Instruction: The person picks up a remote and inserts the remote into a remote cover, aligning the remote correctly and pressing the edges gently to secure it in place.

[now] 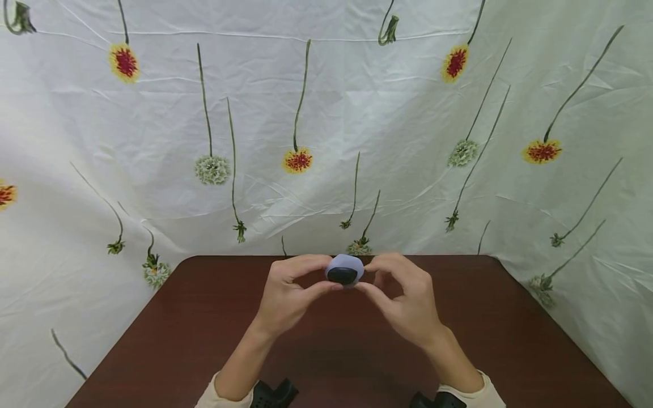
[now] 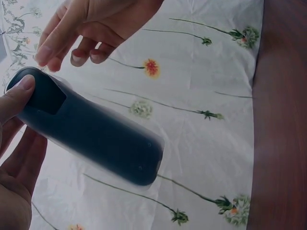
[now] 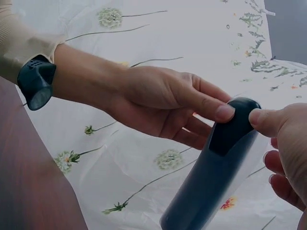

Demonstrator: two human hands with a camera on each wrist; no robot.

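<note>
A long, rounded blue case-like thing with a darker end piece is held up between both hands, its exact kind unclear. From the head it appears end-on, as a pale lavender rim around a dark oval. My left hand pinches its left side, thumb on the dark end piece and fingers behind. On the other side, my right hand grips it between thumb and forefinger. In the right wrist view both thumbs lie at the end piece, while the long body slants downward.
Below the hands spreads a dark reddish-brown table with rounded far corners. A white cloth printed with flowers hangs behind and along both sides. Black wrist cameras sit at the cream sleeves.
</note>
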